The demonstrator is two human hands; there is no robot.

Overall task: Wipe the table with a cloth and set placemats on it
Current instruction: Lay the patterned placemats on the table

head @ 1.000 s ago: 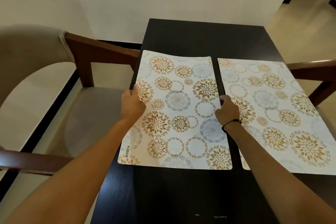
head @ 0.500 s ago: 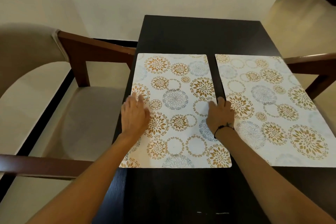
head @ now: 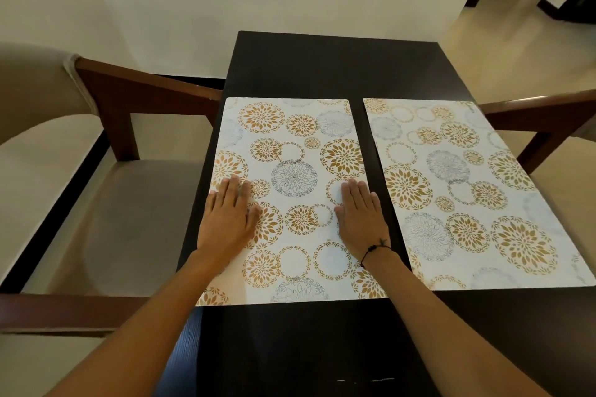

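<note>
Two white placemats with gold and grey flower circles lie side by side on the dark table (head: 322,68). The left placemat (head: 300,151) lies flat under both my hands. My left hand (head: 229,216) rests palm down with straight fingers near its left edge. My right hand (head: 361,216), a black cord round the wrist, lies flat near its right edge. The right placemat (head: 464,190) lies untouched, a narrow strip of bare table between the two. No cloth is in view.
A wooden armchair with a beige seat (head: 106,209) stands at the table's left side. Another chair's wooden arm (head: 541,109) reaches in at the right. A pale wall is behind the table, and tiled floor runs off to the right.
Both hands let go of the left placemat's side edges and moved inward onto its top, now lying flat. The placemat shifted slightly and lies square to the table.
</note>
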